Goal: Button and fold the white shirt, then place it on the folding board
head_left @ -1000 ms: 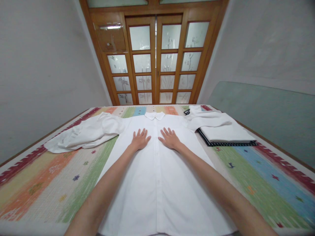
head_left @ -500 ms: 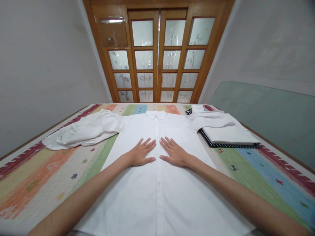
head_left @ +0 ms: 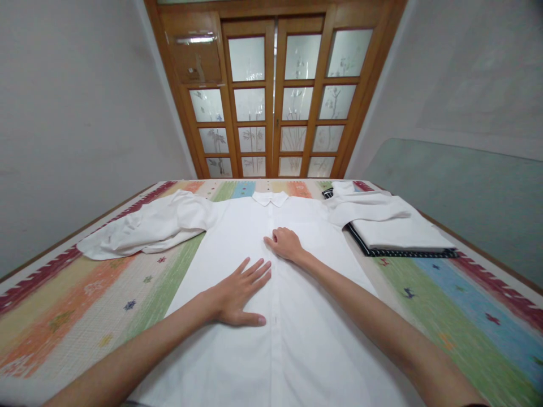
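A white collared shirt (head_left: 237, 226) lies spread out front side up, its button placket running down the middle. My left hand (head_left: 241, 291) rests flat on the shirt just left of the placket, fingers spread and thumb apart. Farther up, at chest height, my right hand (head_left: 286, 244) touches the shirt beside the placket with its fingers curled in. Whatever those fingers may hold is hidden. The left sleeve in view (head_left: 148, 223) is rumpled and stretched out sideways. The other sleeve (head_left: 369, 208) lies over a folded white cloth.
The folded white cloth (head_left: 403, 233) sits on a black patterned cloth (head_left: 365, 247) at the right. A striped multicoloured cover (head_left: 127, 282) lies beneath everything. Beyond the table's far edge stand wooden doors with glass panes (head_left: 274, 96). A pale green panel (head_left: 458, 192) leans at the right wall.
My left hand has slid down the shirt toward me, still flat. My right hand has moved slightly up and left, its fingers curling from flat to closed.
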Motion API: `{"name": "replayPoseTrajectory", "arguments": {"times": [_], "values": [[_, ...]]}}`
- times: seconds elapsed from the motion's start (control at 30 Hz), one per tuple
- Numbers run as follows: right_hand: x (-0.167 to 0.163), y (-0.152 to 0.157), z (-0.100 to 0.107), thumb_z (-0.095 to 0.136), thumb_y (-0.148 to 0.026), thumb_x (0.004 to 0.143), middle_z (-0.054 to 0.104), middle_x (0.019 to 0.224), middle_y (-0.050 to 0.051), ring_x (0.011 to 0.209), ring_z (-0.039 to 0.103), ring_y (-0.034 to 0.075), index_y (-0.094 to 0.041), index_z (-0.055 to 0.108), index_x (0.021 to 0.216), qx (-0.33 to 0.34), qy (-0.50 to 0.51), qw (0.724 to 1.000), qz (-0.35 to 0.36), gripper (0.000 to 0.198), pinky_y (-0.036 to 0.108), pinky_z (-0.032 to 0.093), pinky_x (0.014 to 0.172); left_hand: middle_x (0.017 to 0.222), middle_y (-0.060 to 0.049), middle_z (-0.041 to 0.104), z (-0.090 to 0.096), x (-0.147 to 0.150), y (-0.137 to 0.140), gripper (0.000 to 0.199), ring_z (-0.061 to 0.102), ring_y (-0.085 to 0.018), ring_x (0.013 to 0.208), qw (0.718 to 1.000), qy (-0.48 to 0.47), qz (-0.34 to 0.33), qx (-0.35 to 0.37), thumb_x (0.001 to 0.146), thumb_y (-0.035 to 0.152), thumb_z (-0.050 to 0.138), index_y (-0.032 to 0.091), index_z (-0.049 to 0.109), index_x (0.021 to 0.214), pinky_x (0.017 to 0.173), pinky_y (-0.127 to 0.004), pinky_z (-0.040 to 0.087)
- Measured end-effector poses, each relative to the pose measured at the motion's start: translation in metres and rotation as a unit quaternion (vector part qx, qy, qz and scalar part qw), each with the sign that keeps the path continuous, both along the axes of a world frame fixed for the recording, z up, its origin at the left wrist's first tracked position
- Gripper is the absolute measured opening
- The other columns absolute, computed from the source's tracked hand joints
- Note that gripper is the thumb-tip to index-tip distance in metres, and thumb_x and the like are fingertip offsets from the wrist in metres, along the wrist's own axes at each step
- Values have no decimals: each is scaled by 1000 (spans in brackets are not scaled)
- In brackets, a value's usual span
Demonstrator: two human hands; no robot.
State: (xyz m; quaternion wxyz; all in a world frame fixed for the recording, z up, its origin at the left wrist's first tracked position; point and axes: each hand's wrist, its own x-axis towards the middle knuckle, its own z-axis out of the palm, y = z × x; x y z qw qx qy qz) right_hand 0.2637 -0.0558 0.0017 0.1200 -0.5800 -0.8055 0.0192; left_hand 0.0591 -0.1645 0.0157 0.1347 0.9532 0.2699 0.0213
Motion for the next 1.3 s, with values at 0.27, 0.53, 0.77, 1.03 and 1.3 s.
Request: {"name": "replayPoseTrajectory", "arguments": {"times": [0.27, 0.53, 0.77, 1.03, 1.3], "values": [[-6, 2, -4, 42, -28, 94, 72, 102, 14, 95, 64, 24, -14, 71, 93, 10, -7, 999, -34, 32, 31, 41, 77, 122, -6, 69, 9, -10, 4, 34, 59, -22, 118, 984, -136, 70, -87, 94, 43, 50, 24, 70, 115, 107, -39, 40], [0, 7, -5, 46, -26, 91, 74, 90, 9, 84, 65, 19, -16, 70, 88, -21, 83, 994, -62, 25, 27, 38, 69, 99, -9, 69, -8, 38, 81, 30, 62, -22, 98, 946, -135, 290, 44, 88, 21, 49, 17, 70, 109, 91, -34, 48], [16, 21, -3, 52, -20, 83, 74, 80, 5, 77, 64, 16, -17, 71, 75, -58, 181, 982, 1, 21, 24, 40, 70, 93, -9, 71, 0, 66, 113, 24, 66, -22, 93, 947, -62, 312, 31, 82, 16, 52, 18, 74, 93, 85, -31, 49], [32, 35, -12, 56, -19, 77, 56, 48, -5, 38, 39, 7, -16, 62, 59, -219, 379, 899, 34, 19, 20, 29, 42, 86, -5, 75, 8, 68, 129, 18, 69, -17, 83, 930, -75, 356, -46, 76, 12, 61, 18, 74, 87, 78, -24, 51], [33, 36, -12, 59, -19, 77, 60, 50, -4, 33, 29, 3, -14, 64, 63, -290, 433, 852, 54, 16, 20, 19, 35, 77, -1, 72, 8, 68, 130, 15, 60, -9, 45, 889, -136, 396, -186, 79, 12, 61, 15, 69, 91, 45, -18, 46]]}}
